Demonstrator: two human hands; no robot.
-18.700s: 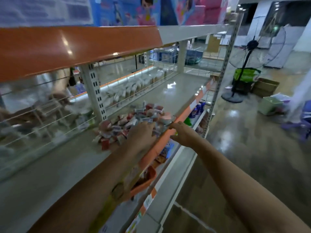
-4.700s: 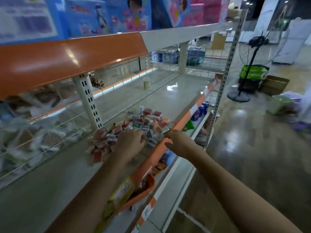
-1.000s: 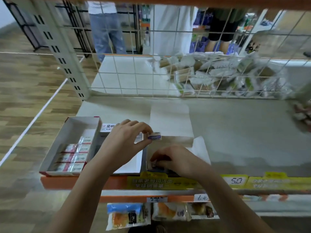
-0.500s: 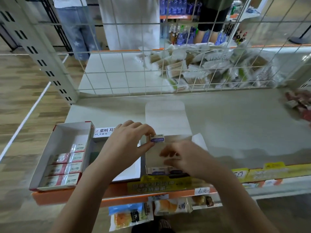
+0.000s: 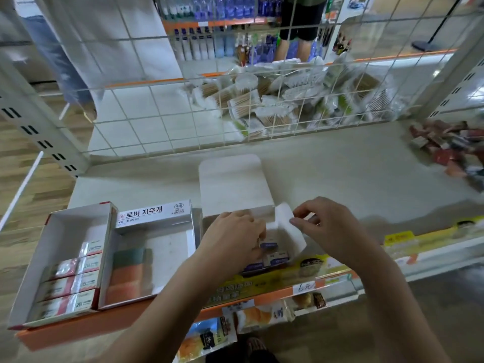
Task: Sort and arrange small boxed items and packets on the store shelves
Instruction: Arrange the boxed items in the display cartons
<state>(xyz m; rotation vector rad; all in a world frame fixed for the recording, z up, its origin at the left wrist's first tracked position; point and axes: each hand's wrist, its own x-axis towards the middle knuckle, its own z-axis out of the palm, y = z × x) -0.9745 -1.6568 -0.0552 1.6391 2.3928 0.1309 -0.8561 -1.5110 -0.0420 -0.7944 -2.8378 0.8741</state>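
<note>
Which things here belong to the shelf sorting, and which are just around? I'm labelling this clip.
In the job:
left hand placing a small blue-labelled box
right hand pinching the side flap of the white display box
loose packet pile

Just around:
cotton swab packs
snack packets

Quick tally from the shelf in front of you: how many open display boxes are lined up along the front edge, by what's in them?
Box of red-and-white packs: 1
Box with the Korean label, holding green and orange blocks: 1
Box of small blue-and-white items, left hand inside, right hand on its flap: 1
Total: 3
</note>
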